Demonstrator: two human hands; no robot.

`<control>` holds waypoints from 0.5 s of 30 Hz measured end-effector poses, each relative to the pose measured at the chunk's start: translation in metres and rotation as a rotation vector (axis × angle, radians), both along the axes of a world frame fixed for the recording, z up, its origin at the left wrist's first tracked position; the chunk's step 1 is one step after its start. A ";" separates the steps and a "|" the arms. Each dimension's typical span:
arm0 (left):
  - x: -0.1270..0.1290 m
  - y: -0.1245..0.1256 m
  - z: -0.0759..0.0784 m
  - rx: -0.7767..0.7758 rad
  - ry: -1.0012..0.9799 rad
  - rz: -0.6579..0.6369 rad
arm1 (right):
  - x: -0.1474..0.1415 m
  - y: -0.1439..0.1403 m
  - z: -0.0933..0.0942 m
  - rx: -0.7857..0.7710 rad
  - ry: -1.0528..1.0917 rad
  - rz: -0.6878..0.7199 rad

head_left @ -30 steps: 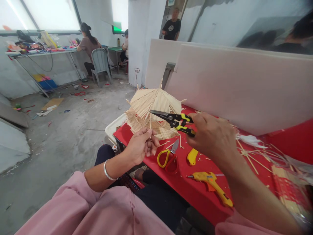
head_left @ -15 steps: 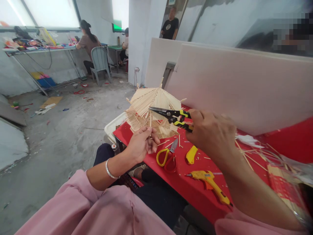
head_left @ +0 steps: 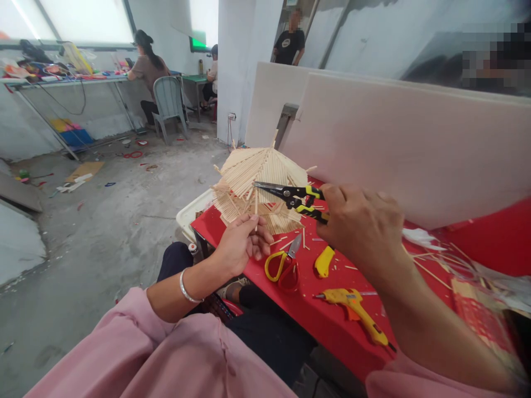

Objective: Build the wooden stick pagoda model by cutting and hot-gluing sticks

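My right hand (head_left: 360, 224) is closed round the black and yellow handles of a pair of cutting shears (head_left: 286, 192). Their blades reach left to the top end of a thin wooden stick (head_left: 256, 208). That stick stands nearly upright, pinched between the thumb and fingers of my left hand (head_left: 244, 240). Just behind the blades is a model roof of pale wooden sticks (head_left: 244, 166), with stick ends jutting from its corners. Below it, more rows of sticks are partly hidden by the shears and my left hand. Whether the blade tips touch the roof I cannot tell.
On the red table (head_left: 327, 354) lie scissors (head_left: 286, 262) with yellow and red handles, a yellow cutter (head_left: 324, 262), a yellow glue gun (head_left: 352, 309) and stick offcuts. A white board (head_left: 398, 143) stands behind. Several people are farther off, one near a grey chair (head_left: 169, 102).
Both hands, the stick and the shears are almost where they were. The view has shifted very slightly.
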State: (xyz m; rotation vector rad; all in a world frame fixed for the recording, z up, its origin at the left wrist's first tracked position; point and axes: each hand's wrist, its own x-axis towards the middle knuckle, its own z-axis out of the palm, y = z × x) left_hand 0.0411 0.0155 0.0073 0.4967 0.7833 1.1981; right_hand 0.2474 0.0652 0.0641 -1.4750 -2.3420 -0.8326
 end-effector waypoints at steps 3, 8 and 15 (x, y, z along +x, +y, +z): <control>0.003 0.003 0.000 -0.005 -0.030 0.035 | 0.000 0.000 0.000 0.007 0.000 0.008; 0.009 0.010 0.003 0.005 -0.035 0.094 | 0.001 0.001 0.001 0.005 -0.013 -0.004; 0.012 0.014 0.008 -0.014 0.004 0.158 | 0.000 0.001 0.001 0.005 -0.016 -0.005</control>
